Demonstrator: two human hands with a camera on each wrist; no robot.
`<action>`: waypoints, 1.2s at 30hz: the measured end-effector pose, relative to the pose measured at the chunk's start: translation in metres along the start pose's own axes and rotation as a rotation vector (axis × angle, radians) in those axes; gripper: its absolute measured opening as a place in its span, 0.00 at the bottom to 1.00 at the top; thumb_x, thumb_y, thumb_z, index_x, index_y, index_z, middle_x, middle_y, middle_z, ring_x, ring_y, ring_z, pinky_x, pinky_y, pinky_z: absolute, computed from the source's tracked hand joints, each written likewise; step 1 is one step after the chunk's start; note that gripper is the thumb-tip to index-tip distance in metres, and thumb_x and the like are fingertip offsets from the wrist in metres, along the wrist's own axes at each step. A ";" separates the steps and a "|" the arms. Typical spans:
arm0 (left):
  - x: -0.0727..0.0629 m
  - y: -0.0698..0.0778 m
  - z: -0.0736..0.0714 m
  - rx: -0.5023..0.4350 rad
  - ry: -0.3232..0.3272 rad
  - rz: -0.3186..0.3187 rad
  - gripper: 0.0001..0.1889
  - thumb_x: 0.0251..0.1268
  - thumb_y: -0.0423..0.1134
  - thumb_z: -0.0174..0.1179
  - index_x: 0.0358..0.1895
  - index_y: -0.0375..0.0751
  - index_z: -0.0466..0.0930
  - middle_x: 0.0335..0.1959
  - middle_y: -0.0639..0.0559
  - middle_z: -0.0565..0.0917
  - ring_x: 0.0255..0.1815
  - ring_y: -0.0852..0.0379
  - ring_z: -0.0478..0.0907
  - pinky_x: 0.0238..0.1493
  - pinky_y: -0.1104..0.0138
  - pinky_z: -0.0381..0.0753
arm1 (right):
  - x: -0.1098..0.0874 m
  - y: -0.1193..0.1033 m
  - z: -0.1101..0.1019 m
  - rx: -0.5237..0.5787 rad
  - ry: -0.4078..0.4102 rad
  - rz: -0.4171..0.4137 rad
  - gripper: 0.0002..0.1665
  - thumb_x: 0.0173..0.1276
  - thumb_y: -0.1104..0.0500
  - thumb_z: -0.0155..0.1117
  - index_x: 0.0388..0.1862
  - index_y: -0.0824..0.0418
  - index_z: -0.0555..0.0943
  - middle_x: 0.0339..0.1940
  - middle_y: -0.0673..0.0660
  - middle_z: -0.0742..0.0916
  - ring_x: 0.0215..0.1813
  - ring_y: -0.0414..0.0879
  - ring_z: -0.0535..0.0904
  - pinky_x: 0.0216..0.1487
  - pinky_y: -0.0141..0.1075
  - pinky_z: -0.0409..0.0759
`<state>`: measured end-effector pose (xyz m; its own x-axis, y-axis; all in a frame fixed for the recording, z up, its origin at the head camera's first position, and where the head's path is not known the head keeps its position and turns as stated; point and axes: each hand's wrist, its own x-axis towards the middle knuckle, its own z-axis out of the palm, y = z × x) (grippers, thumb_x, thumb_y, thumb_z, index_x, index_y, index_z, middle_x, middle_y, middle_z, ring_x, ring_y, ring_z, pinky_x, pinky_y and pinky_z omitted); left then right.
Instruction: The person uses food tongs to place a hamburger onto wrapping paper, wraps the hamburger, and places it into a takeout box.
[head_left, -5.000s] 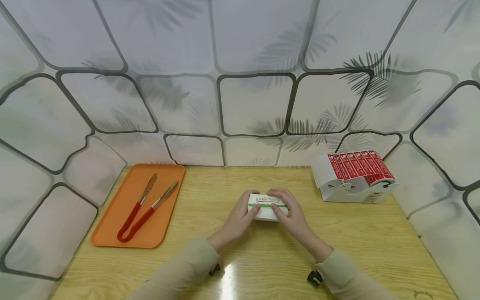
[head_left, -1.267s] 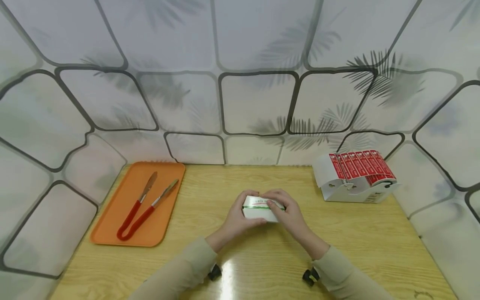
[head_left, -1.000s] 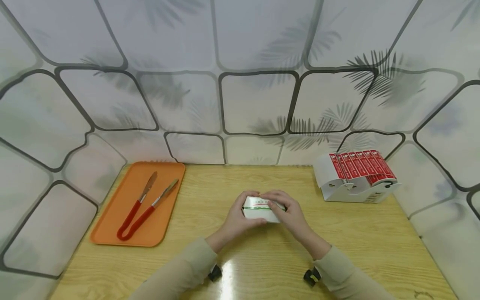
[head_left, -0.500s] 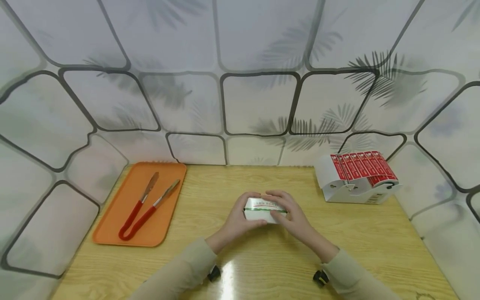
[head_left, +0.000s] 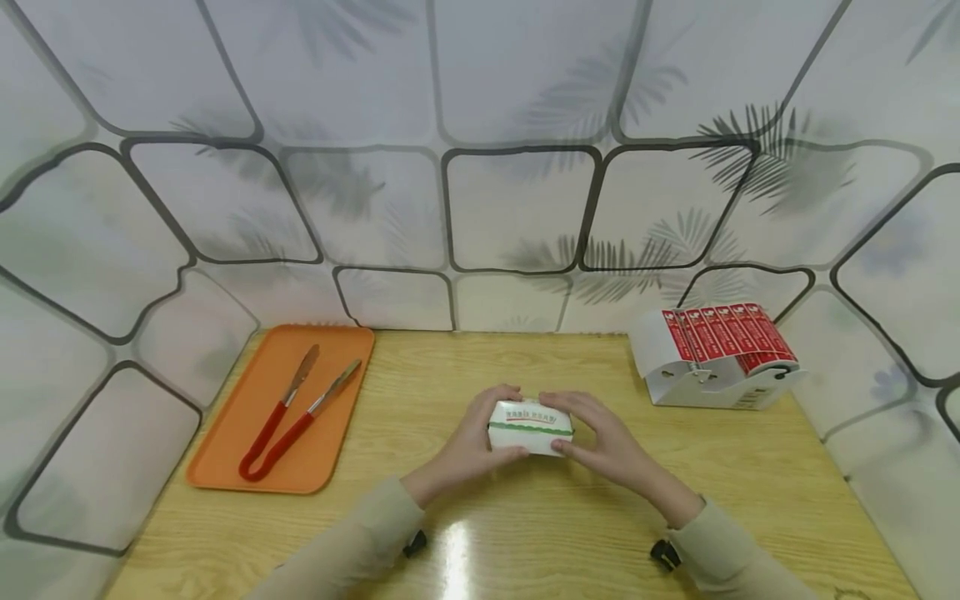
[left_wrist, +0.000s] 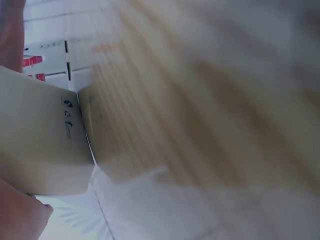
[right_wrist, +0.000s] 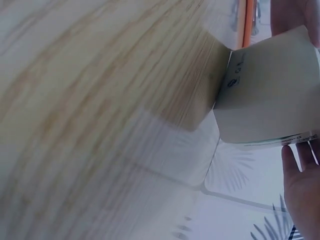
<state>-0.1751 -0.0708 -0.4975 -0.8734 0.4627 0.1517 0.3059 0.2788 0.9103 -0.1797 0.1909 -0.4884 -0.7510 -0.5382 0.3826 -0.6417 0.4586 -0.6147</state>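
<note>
A small white carton box (head_left: 531, 429) with red and green print sits mid-table between both hands. My left hand (head_left: 468, 442) holds its left end, fingers at the back edge and thumb along the lower front. The right hand (head_left: 606, 437) grips the opposite end, fingertips at the back top edge and thumb at the front right corner. In the left wrist view, the box's plain side (left_wrist: 42, 135) has small dark symbols, and its lower edge meets the wood. The right wrist view shows the box (right_wrist: 275, 90) between thumb and fingers (right_wrist: 302, 187).
On the left, an orange tray (head_left: 217, 458) bears red-handled tongs (head_left: 281, 425). At the back right stands a white carton (head_left: 701, 387) with a row of red-labelled packs (head_left: 731, 333). A patterned wall (head_left: 517, 217) closes off the wooden table's far side.
My right hand has slid right and its thumb has left the box's top, uncovering the print. The box has shifted slightly towards me. Tray, tongs and carton have stayed put.
</note>
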 end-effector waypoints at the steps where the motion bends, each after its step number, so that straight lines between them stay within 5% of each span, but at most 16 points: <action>1: -0.001 0.000 -0.002 0.035 -0.015 0.024 0.37 0.62 0.37 0.75 0.73 0.43 0.68 0.83 0.41 0.63 0.85 0.38 0.57 0.84 0.34 0.57 | 0.000 0.001 0.000 -0.015 0.007 -0.026 0.38 0.64 0.63 0.79 0.73 0.57 0.79 0.72 0.57 0.83 0.72 0.58 0.78 0.71 0.61 0.80; 11: 0.000 -0.005 -0.013 0.335 -0.081 0.192 0.32 0.64 0.33 0.75 0.70 0.41 0.72 0.82 0.42 0.68 0.86 0.38 0.58 0.84 0.37 0.61 | 0.000 0.008 -0.001 -0.169 0.043 -0.222 0.41 0.52 0.63 0.87 0.67 0.61 0.83 0.67 0.58 0.86 0.66 0.54 0.82 0.75 0.32 0.77; 20: 0.001 -0.007 -0.016 0.592 -0.105 0.321 0.32 0.64 0.34 0.76 0.69 0.41 0.75 0.81 0.42 0.69 0.84 0.39 0.63 0.83 0.49 0.68 | 0.001 0.014 0.000 -0.366 0.010 -0.355 0.41 0.48 0.60 0.89 0.63 0.60 0.84 0.65 0.58 0.87 0.63 0.54 0.83 0.61 0.47 0.89; 28: -0.001 -0.009 -0.018 0.782 -0.107 0.452 0.29 0.64 0.31 0.75 0.68 0.43 0.77 0.79 0.40 0.71 0.82 0.39 0.68 0.83 0.52 0.70 | 0.000 0.015 0.001 -0.462 -0.013 -0.465 0.39 0.45 0.65 0.90 0.59 0.60 0.85 0.61 0.59 0.88 0.58 0.53 0.86 0.58 0.44 0.90; 36: -0.003 -0.010 -0.021 0.905 -0.126 0.511 0.30 0.67 0.33 0.73 0.71 0.46 0.76 0.80 0.42 0.71 0.82 0.43 0.68 0.86 0.53 0.65 | 0.001 0.015 0.001 -0.502 -0.017 -0.491 0.36 0.48 0.65 0.88 0.59 0.60 0.85 0.60 0.59 0.88 0.57 0.53 0.87 0.58 0.45 0.90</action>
<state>-0.1836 -0.0922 -0.4991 -0.5305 0.7727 0.3485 0.8422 0.5271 0.1134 -0.1901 0.1961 -0.4981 -0.3561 -0.7755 0.5214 -0.9032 0.4287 0.0207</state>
